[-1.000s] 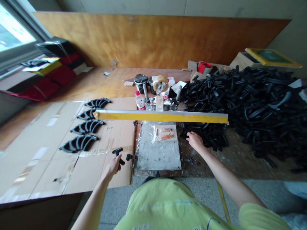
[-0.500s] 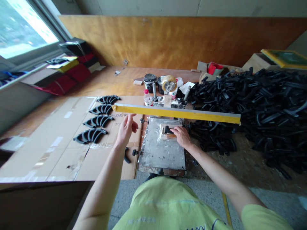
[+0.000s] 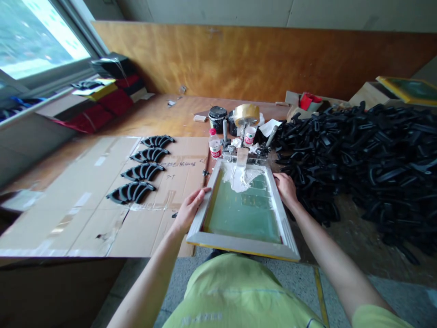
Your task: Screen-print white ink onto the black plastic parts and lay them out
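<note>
A screen-printing frame [image 3: 239,243] with green mesh [image 3: 239,214] lies lowered toward me, over the metal base plate, which it hides. White ink [image 3: 243,178] is smeared across the far end of the mesh, below a pale block [image 3: 242,156]. My left hand [image 3: 190,208] grips the frame's left rail, thumb on top. On the opposite rail my right hand [image 3: 286,187] is closed around the edge. The black part seen earlier on the base is hidden beneath the frame.
Left, four-bladed-looking fans of black curved parts [image 3: 131,192] lie in several groups on cardboard [image 3: 85,228]. A big heap of black parts [image 3: 382,159] fills the right. Behind the frame stand a red-capped bottle [image 3: 215,145], a black tub [image 3: 217,119] and a tape roll [image 3: 246,115].
The frame has swung down from its raised, edge-on position. My right hand has let go of the black part on the base and moved to the right rail; my left hand now grips the left rail.
</note>
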The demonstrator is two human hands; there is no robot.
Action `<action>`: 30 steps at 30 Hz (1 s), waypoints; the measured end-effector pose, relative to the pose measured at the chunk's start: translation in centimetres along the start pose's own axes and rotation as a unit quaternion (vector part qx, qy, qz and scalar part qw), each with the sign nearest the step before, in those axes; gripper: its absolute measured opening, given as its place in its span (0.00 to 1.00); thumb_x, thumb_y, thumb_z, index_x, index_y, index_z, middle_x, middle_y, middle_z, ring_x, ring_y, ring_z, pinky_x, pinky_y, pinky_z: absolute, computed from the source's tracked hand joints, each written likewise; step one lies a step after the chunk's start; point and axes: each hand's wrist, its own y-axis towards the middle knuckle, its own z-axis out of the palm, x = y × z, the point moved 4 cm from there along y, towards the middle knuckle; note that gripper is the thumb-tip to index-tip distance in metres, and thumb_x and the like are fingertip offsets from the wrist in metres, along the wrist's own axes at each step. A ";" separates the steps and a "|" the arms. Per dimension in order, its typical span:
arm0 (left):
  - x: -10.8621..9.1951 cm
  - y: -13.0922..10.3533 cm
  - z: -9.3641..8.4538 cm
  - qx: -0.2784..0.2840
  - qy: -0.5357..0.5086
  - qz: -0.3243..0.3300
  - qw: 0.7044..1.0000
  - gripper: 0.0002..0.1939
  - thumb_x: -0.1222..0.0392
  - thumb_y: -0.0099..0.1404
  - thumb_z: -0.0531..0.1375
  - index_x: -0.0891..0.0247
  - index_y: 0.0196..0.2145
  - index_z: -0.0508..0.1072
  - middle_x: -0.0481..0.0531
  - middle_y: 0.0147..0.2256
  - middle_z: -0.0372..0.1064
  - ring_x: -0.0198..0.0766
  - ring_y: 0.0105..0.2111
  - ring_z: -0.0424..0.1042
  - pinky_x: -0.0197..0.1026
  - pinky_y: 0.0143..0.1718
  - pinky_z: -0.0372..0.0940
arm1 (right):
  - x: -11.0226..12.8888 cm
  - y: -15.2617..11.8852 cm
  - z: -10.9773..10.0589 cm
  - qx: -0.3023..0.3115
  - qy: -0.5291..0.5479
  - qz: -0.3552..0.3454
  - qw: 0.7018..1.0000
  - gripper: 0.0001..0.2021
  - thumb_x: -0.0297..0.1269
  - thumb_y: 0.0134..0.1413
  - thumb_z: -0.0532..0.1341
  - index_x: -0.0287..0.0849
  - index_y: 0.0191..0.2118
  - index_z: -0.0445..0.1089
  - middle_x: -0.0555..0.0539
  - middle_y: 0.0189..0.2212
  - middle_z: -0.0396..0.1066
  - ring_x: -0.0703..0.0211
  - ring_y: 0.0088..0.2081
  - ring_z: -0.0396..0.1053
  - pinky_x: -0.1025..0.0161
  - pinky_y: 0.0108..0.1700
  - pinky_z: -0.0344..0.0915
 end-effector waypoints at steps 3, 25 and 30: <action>4.9 0.2 0.4 -0.003 -0.007 -0.036 0.999 0.39 0.40 0.55 0.61 0.62 0.60 0.63 0.49 0.30 0.71 0.36 0.27 0.68 0.35 0.27 0.61 | 2.9 3.7 -1.2 -0.086 0.041 -0.064 0.993 0.21 0.33 0.59 0.56 0.39 0.59 0.62 0.37 0.57 0.59 0.48 0.56 0.59 0.55 0.57 0.57; 9.3 1.5 0.5 -0.045 0.055 -0.005 0.997 0.32 0.42 0.59 0.58 0.60 0.57 0.67 0.49 0.32 0.73 0.37 0.29 0.70 0.36 0.31 0.62 | 9.7 0.8 1.3 0.081 0.063 -0.308 0.946 0.10 0.23 0.52 0.56 0.40 0.36 0.72 0.44 0.34 0.72 0.54 0.40 0.66 0.61 0.42 0.61; 9.0 1.4 0.6 -0.038 0.033 -0.024 0.998 0.34 0.42 0.58 0.59 0.61 0.58 0.65 0.49 0.30 0.72 0.36 0.27 0.69 0.35 0.28 0.62 | 9.8 -1.5 2.2 0.077 0.091 -0.359 0.926 0.13 0.22 0.54 0.54 0.40 0.41 0.72 0.43 0.38 0.72 0.54 0.44 0.66 0.59 0.46 0.62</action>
